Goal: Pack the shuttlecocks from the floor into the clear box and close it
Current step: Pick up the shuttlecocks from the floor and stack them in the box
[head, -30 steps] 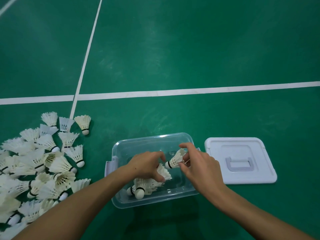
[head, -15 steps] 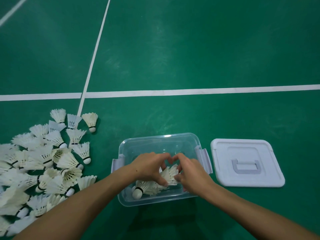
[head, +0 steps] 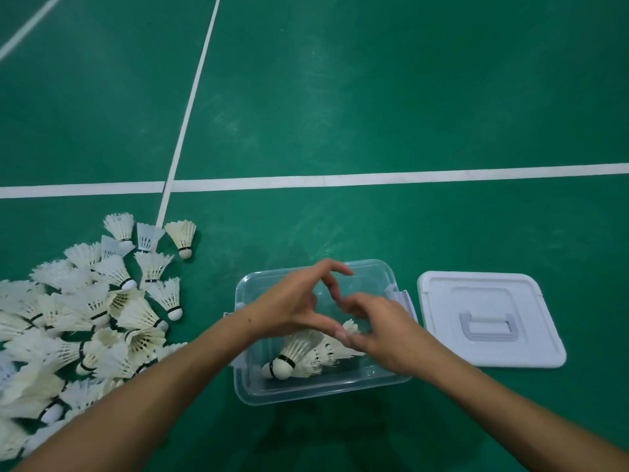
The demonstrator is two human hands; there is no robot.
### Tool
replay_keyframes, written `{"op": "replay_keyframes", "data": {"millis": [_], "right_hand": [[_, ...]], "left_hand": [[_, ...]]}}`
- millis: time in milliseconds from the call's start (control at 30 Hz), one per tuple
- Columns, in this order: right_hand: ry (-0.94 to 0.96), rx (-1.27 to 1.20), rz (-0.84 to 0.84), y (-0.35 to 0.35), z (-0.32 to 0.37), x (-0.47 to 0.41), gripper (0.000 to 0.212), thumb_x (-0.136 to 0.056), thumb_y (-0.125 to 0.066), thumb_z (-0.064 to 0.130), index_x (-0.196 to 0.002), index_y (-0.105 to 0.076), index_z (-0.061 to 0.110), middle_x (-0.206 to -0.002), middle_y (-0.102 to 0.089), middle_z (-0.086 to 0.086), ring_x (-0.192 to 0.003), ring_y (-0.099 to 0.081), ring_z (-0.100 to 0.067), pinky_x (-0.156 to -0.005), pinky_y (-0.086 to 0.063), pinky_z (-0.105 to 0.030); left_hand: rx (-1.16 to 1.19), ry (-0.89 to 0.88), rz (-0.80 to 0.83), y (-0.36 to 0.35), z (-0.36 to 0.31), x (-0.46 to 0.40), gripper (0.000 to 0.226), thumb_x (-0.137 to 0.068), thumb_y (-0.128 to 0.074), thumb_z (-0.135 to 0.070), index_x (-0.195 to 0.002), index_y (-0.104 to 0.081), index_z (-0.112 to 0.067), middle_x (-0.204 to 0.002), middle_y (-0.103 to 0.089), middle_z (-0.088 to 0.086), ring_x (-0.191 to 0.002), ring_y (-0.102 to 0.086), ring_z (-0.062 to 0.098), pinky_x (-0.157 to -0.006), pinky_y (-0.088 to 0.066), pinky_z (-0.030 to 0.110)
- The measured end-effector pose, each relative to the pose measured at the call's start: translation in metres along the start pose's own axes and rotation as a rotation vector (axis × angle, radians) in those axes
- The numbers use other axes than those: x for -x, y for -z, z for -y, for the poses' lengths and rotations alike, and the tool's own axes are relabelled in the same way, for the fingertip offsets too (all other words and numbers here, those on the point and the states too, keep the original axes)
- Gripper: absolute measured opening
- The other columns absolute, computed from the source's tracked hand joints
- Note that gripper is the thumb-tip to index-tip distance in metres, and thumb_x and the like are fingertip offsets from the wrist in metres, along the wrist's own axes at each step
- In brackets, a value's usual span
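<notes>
Two hands are over the clear box (head: 316,391), which stands open on the green court floor (head: 374,97). The left hand (head: 292,304) is above the box's left half, thumb and forefinger spread in a wide arc, holding nothing. The right hand (head: 381,330) is over the right half with fingers loosely curled; whether its fingertips touch any feathers cannot be told. A few shuttlecocks (head: 303,352) lie on their sides in the box, directly beneath and between both hands, one cork pointing to the near left corner. A large pile of shuttlecocks (head: 85,318) lies on the floor left of the box, beside the left forearm. The white lid (head: 490,318) lies flat on the floor just right of the box, handle up, apart from the right hand.
</notes>
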State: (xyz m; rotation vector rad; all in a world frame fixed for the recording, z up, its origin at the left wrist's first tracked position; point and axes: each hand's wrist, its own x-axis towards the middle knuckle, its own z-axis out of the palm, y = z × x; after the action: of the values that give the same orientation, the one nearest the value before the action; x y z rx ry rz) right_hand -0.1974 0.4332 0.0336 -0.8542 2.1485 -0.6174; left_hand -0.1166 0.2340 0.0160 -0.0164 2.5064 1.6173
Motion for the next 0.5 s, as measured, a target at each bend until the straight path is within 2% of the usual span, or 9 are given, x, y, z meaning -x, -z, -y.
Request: {"op": "replay_keyframes", "data": {"millis": [100, 167, 233, 300, 367, 433, 500], "right_hand": [[0.045, -0.402, 0.084, 0.009, 0.000, 0.009, 0.042, -0.089, -0.082, 0.012, -0.127, -0.067, 0.018, -0.099, -0.078, 0.011, -0.100, -0.073, -0.003, -0.099, -0.059, -0.034], [0.060, -0.441, 0.054, 0.010, -0.004, 0.015, 0.029, -0.088, -0.083, 0.013, -0.113, -0.071, 0.020, -0.082, -0.072, 0.005, -0.084, -0.069, -0.006, -0.091, -0.058, -0.034], [0.080, -0.414, 0.032, 0.010, -0.009, 0.019, 0.016, -0.088, -0.084, 0.015, -0.092, -0.069, 0.018, -0.077, -0.067, 0.005, -0.078, -0.064, -0.007, -0.082, -0.056, -0.032], [0.089, -0.373, 0.016, 0.011, -0.017, 0.024, 0.018, -0.088, -0.084, 0.017, -0.083, -0.067, 0.020, -0.077, -0.066, 0.010, -0.078, -0.064, -0.005, -0.079, -0.054, -0.028], [0.055, -0.330, -0.033, 0.012, -0.026, 0.027, 0.013, -0.087, -0.084, 0.022, -0.087, -0.071, 0.023, -0.083, -0.072, 0.007, -0.082, -0.069, -0.008, -0.081, -0.058, -0.030], [0.001, -0.255, -0.135, 0.015, -0.034, 0.029, 0.012, -0.086, -0.084, 0.022, -0.091, -0.074, 0.026, -0.085, -0.075, 0.006, -0.082, -0.072, -0.008, -0.082, -0.060, -0.035], [-0.048, -0.123, -0.254, 0.015, -0.035, 0.030, 0.011, -0.086, -0.081, 0.021, -0.091, -0.073, 0.028, -0.082, -0.075, 0.010, -0.079, -0.071, -0.005, -0.081, -0.060, -0.036]], "left_hand": [[0.138, -0.097, -0.057, -0.007, -0.013, -0.007, 0.076, -0.069, -0.097, -0.019, -0.132, -0.055, -0.021, -0.099, -0.059, 0.001, -0.049, -0.035, 0.012, -0.049, -0.032, 0.024], [0.195, -0.123, -0.104, -0.018, -0.015, -0.013, 0.069, -0.069, -0.097, -0.015, -0.126, -0.058, -0.018, -0.094, -0.057, -0.001, -0.050, -0.033, 0.013, -0.048, -0.031, 0.027], [0.220, -0.132, -0.149, -0.028, -0.014, -0.017, 0.060, -0.071, -0.096, -0.016, -0.120, -0.061, -0.016, -0.092, -0.058, -0.001, -0.050, -0.037, 0.016, -0.048, -0.034, 0.030], [0.173, -0.142, -0.189, -0.037, -0.010, -0.018, 0.048, -0.077, -0.092, -0.023, -0.115, -0.064, -0.017, -0.095, -0.065, -0.002, -0.058, -0.053, 0.021, -0.054, -0.047, 0.038], [0.127, -0.100, -0.237, -0.044, -0.003, -0.014, 0.034, -0.087, -0.084, -0.029, -0.113, -0.066, -0.018, -0.102, -0.070, -0.005, -0.078, -0.068, 0.015, -0.072, -0.058, 0.037], [0.074, 0.012, -0.264, -0.049, 0.010, -0.009, 0.022, -0.097, -0.074, -0.031, -0.113, -0.066, -0.019, -0.106, -0.071, -0.007, -0.092, -0.070, 0.011, -0.081, -0.058, 0.030], [-0.071, 0.153, -0.217, -0.051, 0.024, -0.005, 0.021, -0.099, -0.070, -0.031, -0.117, -0.063, -0.025, -0.112, -0.069, -0.010, -0.102, -0.068, 0.009, -0.088, -0.057, 0.031]]}}
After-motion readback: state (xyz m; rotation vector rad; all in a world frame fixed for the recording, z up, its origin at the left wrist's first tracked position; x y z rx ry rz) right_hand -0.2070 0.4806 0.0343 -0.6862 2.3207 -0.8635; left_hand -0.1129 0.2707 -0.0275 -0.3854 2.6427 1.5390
